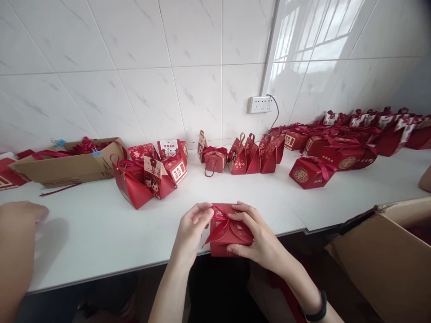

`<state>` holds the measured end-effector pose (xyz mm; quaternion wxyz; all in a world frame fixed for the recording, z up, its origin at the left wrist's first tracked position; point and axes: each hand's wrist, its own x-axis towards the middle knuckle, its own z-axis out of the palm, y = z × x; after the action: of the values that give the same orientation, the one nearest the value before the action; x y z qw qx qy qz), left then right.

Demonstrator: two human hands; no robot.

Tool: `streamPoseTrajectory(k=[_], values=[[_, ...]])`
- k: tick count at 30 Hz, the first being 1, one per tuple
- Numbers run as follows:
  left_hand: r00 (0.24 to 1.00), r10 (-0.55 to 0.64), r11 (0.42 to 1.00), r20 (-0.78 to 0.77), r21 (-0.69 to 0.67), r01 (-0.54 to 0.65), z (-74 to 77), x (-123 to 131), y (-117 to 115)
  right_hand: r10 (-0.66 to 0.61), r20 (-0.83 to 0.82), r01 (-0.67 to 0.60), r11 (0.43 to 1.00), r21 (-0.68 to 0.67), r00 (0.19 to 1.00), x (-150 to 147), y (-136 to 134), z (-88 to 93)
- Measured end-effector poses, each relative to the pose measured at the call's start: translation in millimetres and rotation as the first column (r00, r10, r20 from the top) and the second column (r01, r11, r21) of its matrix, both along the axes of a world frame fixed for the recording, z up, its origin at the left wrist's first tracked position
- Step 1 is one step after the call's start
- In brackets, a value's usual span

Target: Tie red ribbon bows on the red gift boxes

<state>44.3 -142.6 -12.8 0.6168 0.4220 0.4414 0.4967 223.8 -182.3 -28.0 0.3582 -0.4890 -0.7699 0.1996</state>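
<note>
Between our two hands, directly under the fingers, sits a red box [225, 250] with a ribbon [218, 232] tied across its top. Our left hand [191, 226] has thumb and forefinger pinched together at the ribbon's loop, while our right hand [257, 231] grips the box, its fingers spread over the top and its thumb on the near face, the forefinger's tip beside the knot. We judge the knot to be the weak point: if the left fingers tug harder than the right ones brace, the loop could slip through or the bow come out lopsided. Pressing too firmly with the right hand could dent the curved flaps beneath those fingers, as the box looks like thin card. The box also lies at the near edge of the white table [144, 240], on our side of the fingertips, so a pull towards us might tip it off. Beyond the left fingers, a cluster of red boxes [134, 190] stands well apart, unlikely to be knocked. Far left of our fingers, another person's arm [15, 246] reaches over the table, also too far away to jostle us.
</note>
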Motion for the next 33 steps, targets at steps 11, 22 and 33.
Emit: streamPoseTrajectory(k=[11, 22, 33], values=[[0.991, 0.005, 0.999, 0.136, -0.045, 0.001, -1.6, -0.5, 0.2, 0.001, -0.010, -0.001, 1.000, -0.003, 1.000, -0.2, -0.2, 1.5], [0.994, 0.036, 0.996, -0.106, 0.082, -0.027, -6.4, -1.4, -0.8, 0.016, 0.000, -0.016, 1.000, -0.021, 1.000, 0.2, -0.1, 1.7], [0.984, 0.063, 0.987, -0.164, 0.158, -0.037, -7.4, -6.2, -6.4, 0.017, 0.004, -0.017, 1.000, -0.018, 1.000, 0.8, 0.0, 1.5]])
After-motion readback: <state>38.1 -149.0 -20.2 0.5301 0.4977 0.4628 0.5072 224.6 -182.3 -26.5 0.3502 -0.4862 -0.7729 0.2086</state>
